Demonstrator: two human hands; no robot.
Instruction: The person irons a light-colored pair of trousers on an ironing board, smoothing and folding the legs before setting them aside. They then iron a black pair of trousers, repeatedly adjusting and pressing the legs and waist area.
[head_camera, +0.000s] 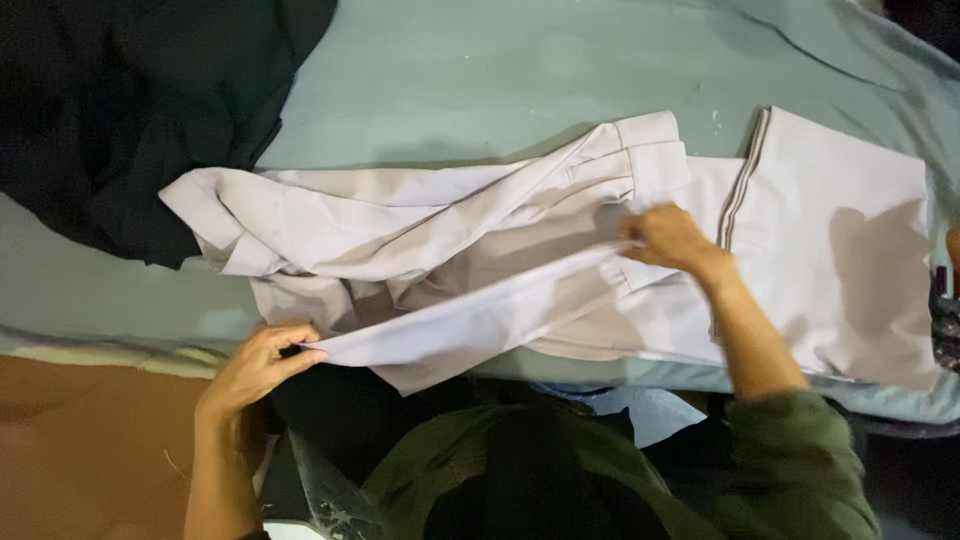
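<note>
A light grey garment (420, 210) lies spread across a pale green sheet-covered table (480, 70). My left hand (262, 362) pinches the near edge of a long fold of the garment at the table's front. My right hand (672, 240) presses and grips the same fold near its waistband end, toward the middle right. A folded light grey piece (840, 230) with a dark striped edge lies to the right, partly under my right forearm.
A heap of dark cloth (150, 110) covers the back left corner. A brown surface (80, 450) lies below the table's front left edge. Crinkled clear plastic (330, 500) hangs near my body. A dark object (945, 320) sits at the right edge.
</note>
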